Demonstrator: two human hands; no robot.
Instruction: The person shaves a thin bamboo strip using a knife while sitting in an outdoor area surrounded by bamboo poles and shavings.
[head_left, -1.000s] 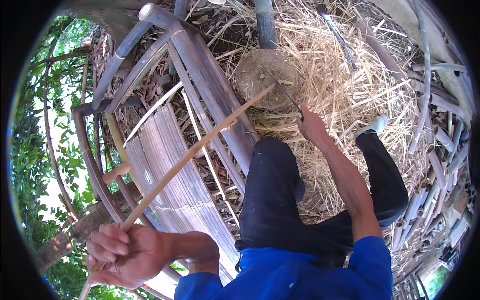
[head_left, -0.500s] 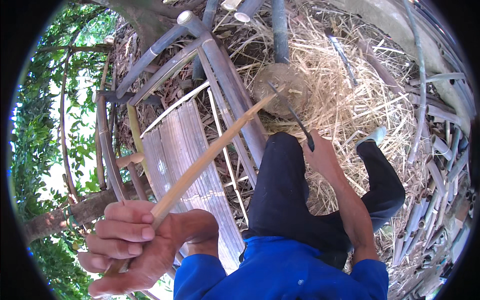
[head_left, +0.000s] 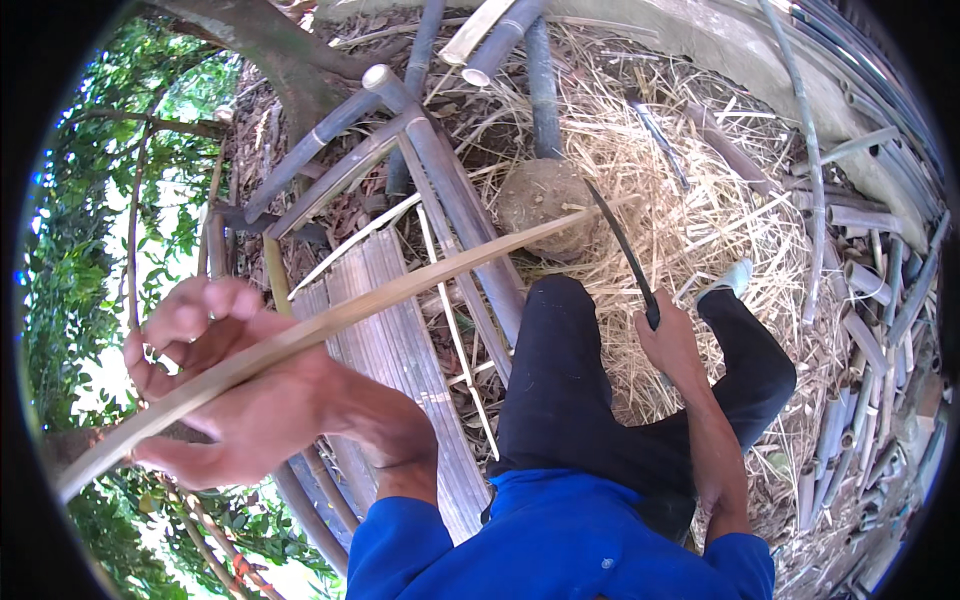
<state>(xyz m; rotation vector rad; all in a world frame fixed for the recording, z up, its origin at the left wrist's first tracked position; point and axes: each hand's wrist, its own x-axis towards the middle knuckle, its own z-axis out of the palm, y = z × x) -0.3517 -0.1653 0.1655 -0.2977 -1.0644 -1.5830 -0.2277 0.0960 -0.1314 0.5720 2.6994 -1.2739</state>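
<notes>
My left hand (head_left: 235, 385) is raised close to the camera and grips a long, thin bamboo strip (head_left: 420, 283). The strip runs from the lower left up to the right, and its far end rests against a round wooden block (head_left: 545, 205) on the ground. My right hand (head_left: 668, 340) holds the handle of a curved dark-bladed knife (head_left: 618, 245), whose blade meets the strip near its far end. My legs in dark trousers (head_left: 570, 400) are bent beneath me.
Thick bamboo poles (head_left: 440, 190) lean across the middle, above a mat of flat split slats (head_left: 385, 350). Straw and shavings (head_left: 690, 200) cover the ground. More cut bamboo pieces (head_left: 850, 400) pile up at the right. A tree trunk (head_left: 250, 30) and foliage stand at the left.
My left hand has come up closer to the camera with the strip. The right hand has pulled back toward my knee, and the knife blade now lies across the strip's far end.
</notes>
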